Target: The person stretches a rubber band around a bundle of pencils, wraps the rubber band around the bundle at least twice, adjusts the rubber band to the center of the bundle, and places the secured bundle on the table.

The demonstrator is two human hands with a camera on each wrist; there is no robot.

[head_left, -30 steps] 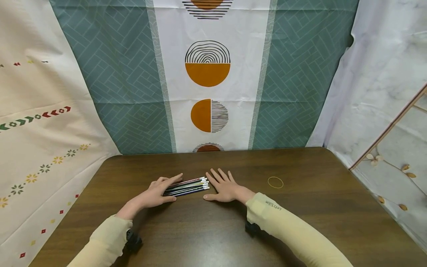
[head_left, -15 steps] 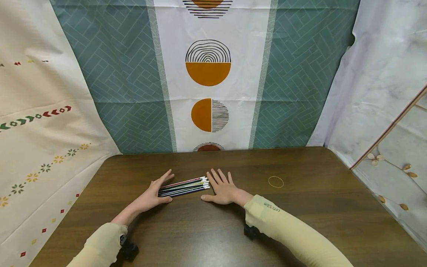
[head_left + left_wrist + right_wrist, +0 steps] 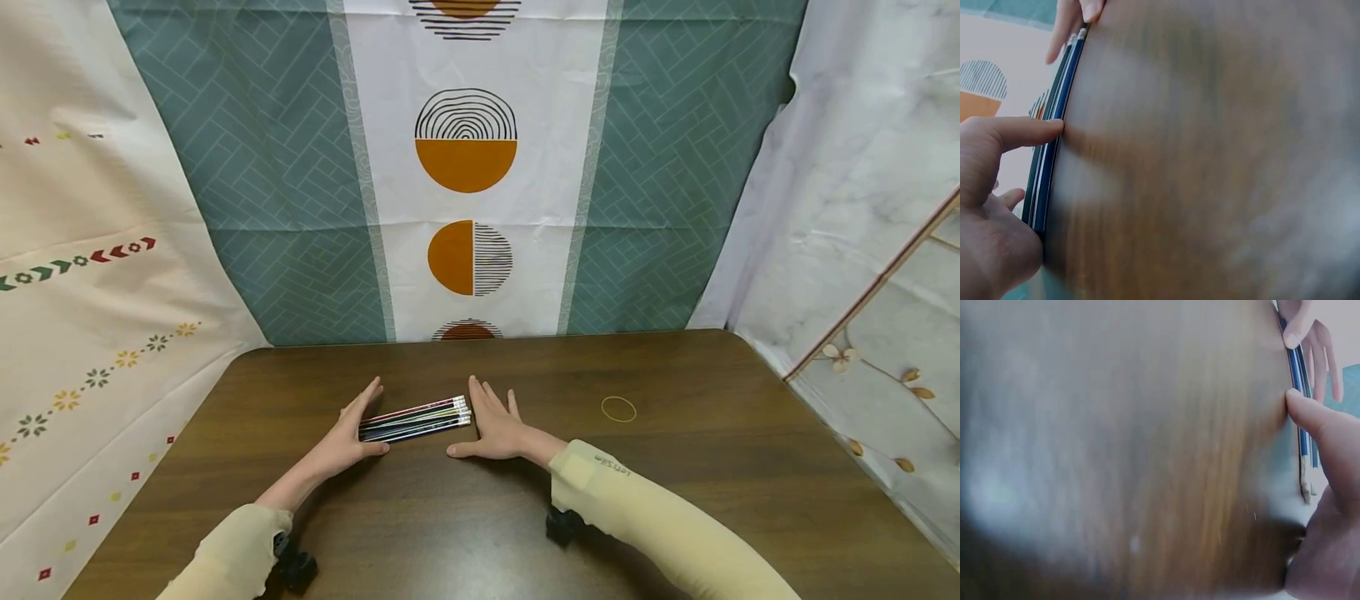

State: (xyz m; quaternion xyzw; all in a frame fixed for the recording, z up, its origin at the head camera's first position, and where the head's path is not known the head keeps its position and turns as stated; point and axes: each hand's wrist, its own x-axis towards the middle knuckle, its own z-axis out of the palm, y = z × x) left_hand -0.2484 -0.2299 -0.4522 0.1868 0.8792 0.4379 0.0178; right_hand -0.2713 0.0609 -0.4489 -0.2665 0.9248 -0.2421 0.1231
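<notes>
A row of several dark pencils [image 3: 416, 419] lies side by side on the table, their white eraser ends pointing right. My left hand [image 3: 341, 443] is at their left ends, thumb along the near side and fingers stretched toward the far side, hiding those ends. In the left wrist view the left thumb [image 3: 1029, 131] is at the side of the nearest, blue pencil [image 3: 1063, 100]. My right hand [image 3: 497, 429] stands at the eraser ends with straight fingers and the thumb spread toward me. Whether its palm touches the erasers I cannot tell.
A thin yellow rubber band [image 3: 618, 409] lies on the brown wooden table [image 3: 480, 517], right of the right hand. A patterned cloth [image 3: 465, 250] hangs behind the table's far edge. Each wrist wears a small black camera, such as the left one [image 3: 296, 571].
My left hand has drawn back leftward, and more of the pencils shows. The right hand's fingers have come closer together and its thumb has shifted slightly left. The rubber band lies as before.
</notes>
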